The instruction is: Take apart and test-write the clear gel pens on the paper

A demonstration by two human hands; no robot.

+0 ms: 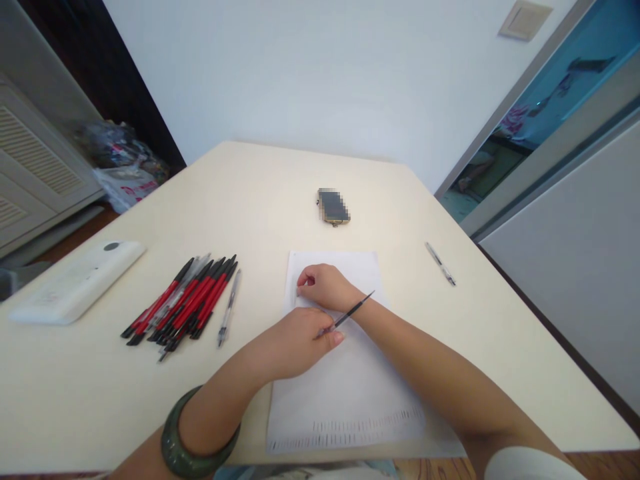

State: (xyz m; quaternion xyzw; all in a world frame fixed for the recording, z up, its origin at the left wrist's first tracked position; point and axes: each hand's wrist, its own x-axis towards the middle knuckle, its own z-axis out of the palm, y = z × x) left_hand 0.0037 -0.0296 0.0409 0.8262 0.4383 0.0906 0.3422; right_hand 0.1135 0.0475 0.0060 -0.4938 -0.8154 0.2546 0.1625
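Left hand (300, 343): thumb and fingers pinching a slim dark rod (353, 311), a pen or its refill, cannot tell which.
Right hand (327, 283): fingers curled inward, beyond my left; whether they hold anything, cannot tell.
Rod: above the paper (350, 387), thin end pointing away to the right, across my right wrist in this view; contact unclear.
Paper: flat on the worktop (280, 213) beneath both hands; short strokes (367, 423) in rows along its near edge.
Step, judged: handling one pen's parts between my hands, not marking the sheet.
Next move calls for, judged: a steady pinch and careful aim of the thin end, right hand as support.
Pile (185, 303): red-and-black pens with some clear ones, left of the paper.
Loose pens: one clear pen (229, 308) just beside the pile, another (441, 265) well to the right.
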